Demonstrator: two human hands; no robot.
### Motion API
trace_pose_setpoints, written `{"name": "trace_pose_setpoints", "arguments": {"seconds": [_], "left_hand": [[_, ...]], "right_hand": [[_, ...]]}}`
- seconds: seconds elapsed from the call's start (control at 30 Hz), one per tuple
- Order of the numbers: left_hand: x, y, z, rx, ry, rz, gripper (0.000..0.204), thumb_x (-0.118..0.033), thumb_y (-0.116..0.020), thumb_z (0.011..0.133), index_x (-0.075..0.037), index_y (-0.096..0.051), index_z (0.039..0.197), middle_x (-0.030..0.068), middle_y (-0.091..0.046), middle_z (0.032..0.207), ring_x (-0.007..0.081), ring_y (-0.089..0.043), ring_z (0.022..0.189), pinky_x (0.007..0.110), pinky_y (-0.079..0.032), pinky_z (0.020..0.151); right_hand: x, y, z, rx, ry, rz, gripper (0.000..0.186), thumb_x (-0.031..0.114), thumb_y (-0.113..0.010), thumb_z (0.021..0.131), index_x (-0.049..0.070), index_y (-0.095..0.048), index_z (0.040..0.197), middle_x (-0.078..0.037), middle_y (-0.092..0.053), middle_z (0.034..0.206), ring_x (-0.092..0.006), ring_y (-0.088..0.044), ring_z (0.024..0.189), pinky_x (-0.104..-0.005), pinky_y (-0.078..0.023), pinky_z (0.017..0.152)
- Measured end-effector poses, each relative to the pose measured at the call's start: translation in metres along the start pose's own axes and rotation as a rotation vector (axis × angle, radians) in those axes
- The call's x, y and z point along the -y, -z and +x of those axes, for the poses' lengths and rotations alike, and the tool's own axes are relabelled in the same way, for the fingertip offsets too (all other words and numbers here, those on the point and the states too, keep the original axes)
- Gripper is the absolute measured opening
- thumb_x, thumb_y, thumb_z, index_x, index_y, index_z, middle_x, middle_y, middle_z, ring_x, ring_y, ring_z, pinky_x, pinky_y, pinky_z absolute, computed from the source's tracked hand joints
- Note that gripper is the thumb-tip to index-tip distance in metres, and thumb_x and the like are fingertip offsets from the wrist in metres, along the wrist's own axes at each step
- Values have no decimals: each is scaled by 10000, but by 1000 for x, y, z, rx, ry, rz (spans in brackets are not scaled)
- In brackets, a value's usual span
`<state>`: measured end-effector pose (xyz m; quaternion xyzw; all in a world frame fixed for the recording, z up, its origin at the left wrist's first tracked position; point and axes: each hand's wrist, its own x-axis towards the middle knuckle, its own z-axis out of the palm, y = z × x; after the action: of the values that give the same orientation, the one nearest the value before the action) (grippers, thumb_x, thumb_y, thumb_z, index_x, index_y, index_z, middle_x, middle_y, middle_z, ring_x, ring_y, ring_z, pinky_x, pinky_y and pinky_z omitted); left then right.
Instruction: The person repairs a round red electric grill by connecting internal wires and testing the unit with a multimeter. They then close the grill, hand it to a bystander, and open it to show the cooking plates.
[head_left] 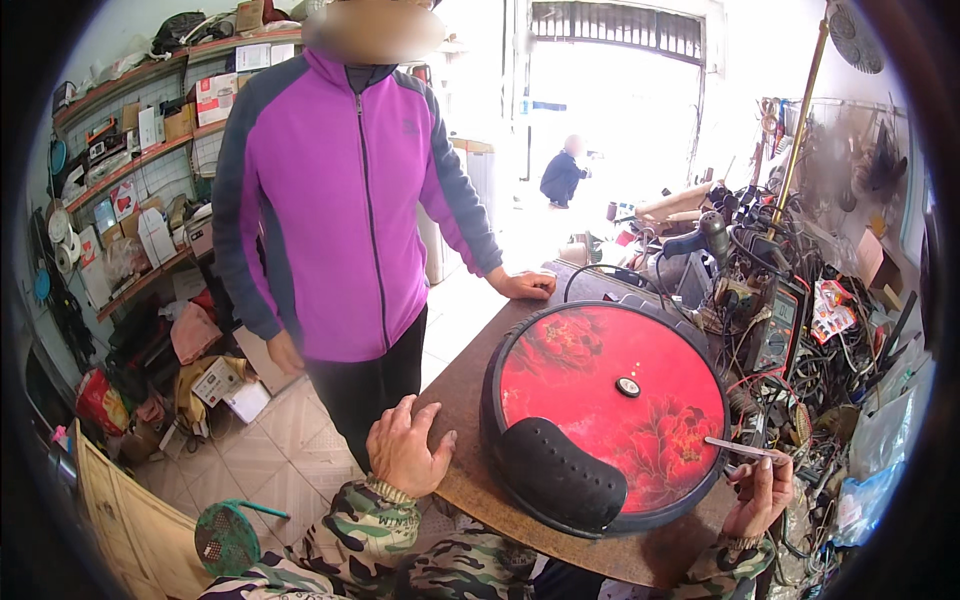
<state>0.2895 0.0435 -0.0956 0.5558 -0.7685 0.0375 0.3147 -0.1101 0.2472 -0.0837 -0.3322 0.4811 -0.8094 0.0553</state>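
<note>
A round electric baking pan [655,345] with a red, peony-printed lid and black rim sits on the brown table. Its curved black handle [565,477] faces me. At the table's left edge rests my left hand [410,447], fingers spread and holding nothing. My right hand [762,490] is beside the pan's right rim, fingers pinched on a pair of thin silvery tweezers [735,447]. Their tips point left, over the edge of the lid; I cannot tell whether they touch it.
Across the table [470,370] a person in a purple jacket [340,210] rests one hand [525,284] on its far corner. A multimeter [778,328], tangled cables and tools crowd the right side. A green stool [226,537] and loaded shelves [140,160] stand left. Someone crouches outside the doorway.
</note>
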Motion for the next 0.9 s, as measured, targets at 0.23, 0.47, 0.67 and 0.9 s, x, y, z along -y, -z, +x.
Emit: {"name": "trace_pose_setpoints", "arguments": {"seconds": [0.23,0.47,0.67,0.9], "left_hand": [[0,2,-3,-5,10,-26,513,-331,-774,829,-96,-699,1279,206,-592,1388,367,-570,1240,490,-417,1061],[-1,0,-1,4,19,-36,503,-327,-771,828,-94,-704,1269,198,-590,1397,364,-562,1250,487,-412,1062],[3,1,0,19,12,-44,503,-328,-765,837,-83,-696,1270,195,-581,1398,372,-548,1268,500,-404,1067],[1,1,0,42,7,-47,516,-314,-753,845,-64,-678,1290,238,-577,1403,399,-547,1276,506,-406,1082]], "right_hand": [[2,-3,-1,-9,-5,27,170,178,-614,1044,12,-576,1053,-62,-604,816,-124,-584,595,-264,-498,510],[4,-4,-2,-31,-21,34,177,171,-628,1029,-3,-593,1027,-76,-616,820,-124,-579,573,-253,-493,497],[8,-10,-3,-19,-6,5,185,178,-642,1023,-4,-611,1002,-81,-641,775,-115,-578,567,-238,-482,501],[6,-1,-1,-44,56,81,200,207,-598,1062,7,-602,1067,-94,-661,832,-136,-603,602,-269,-510,515]]}}
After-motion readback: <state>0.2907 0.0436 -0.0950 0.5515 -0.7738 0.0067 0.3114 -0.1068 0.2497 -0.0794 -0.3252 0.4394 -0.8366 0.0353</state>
